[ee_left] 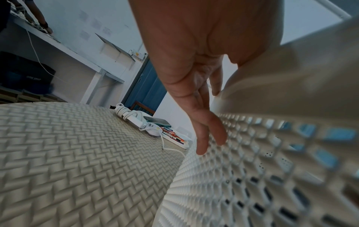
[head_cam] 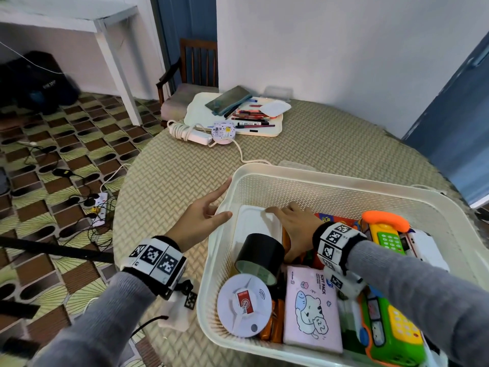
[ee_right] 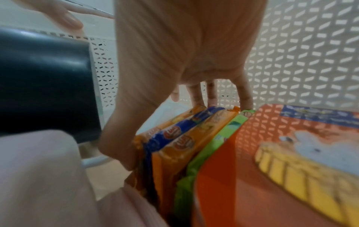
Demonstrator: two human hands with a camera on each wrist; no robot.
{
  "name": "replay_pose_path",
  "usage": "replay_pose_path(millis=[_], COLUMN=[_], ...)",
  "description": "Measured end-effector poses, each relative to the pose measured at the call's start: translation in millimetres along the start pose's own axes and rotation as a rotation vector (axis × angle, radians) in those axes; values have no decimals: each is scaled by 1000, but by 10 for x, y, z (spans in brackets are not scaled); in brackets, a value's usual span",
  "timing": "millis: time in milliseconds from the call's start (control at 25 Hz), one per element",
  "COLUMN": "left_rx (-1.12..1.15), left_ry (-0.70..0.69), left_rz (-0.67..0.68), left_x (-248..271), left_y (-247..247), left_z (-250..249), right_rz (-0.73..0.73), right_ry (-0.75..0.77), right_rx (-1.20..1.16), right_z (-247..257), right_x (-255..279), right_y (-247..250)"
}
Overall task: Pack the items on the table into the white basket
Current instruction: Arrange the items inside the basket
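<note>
The white basket (head_cam: 330, 178) stands on the round woven-topped table (head_cam: 172, 181). It holds a black tape roll (head_cam: 260, 254), a white smoke detector (head_cam: 244, 304), a pink tissue pack (head_cam: 312, 311), two toy phones (head_cam: 383, 231), an orange box (ee_right: 272, 153) and a flat white container (head_cam: 254, 223). My left hand (head_cam: 221, 201) rests on the basket's left side, fingers straight along the outer wall (ee_left: 252, 169), thumb over the rim. My right hand (head_cam: 284, 229) is inside, spread over upright snack packets (ee_right: 184, 138): fingertips at their far ends, thumb along their left side.
At the far side of the table a white tray (head_cam: 275, 128) carries pens and a dark pouch. A coiled white power adapter (head_cam: 190, 132) and a round white device (head_cam: 223, 131) lie beside it, their cable running toward the basket. A wooden chair (head_cam: 190, 72) stands behind.
</note>
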State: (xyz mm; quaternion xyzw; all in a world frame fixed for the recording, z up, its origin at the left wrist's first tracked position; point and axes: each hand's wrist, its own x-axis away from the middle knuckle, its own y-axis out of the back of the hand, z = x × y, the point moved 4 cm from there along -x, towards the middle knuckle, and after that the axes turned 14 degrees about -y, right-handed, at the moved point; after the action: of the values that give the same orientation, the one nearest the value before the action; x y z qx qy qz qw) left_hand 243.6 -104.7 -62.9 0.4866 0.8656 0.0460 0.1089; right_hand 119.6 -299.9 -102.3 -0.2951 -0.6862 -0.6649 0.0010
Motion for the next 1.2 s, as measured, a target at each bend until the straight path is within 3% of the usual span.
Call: replay_pose_path(millis=[440, 560, 680, 840, 1080, 1200], left_rx=[6, 13, 16, 38, 13, 37], left_ry=[-16, -19, -32, -55, -69, -78], left_rz=[-11, -10, 0, 5, -12, -6], left_x=[11, -9, -23, -20, -21, -25], left_y=[-4, -1, 7, 7, 20, 30], left_z=[-13, 0, 3, 20, 21, 39], right_rz=[73, 134, 99, 266, 117, -137], right_ry=[17, -6, 59, 159, 172, 142], right_rx=[46, -155, -309, -521, -728, -829], right_z=[-91, -76, 94, 467, 268, -87], right_x=[-99, 17, 230, 513, 756, 915], right_y=[25, 165, 475, 451, 412, 556])
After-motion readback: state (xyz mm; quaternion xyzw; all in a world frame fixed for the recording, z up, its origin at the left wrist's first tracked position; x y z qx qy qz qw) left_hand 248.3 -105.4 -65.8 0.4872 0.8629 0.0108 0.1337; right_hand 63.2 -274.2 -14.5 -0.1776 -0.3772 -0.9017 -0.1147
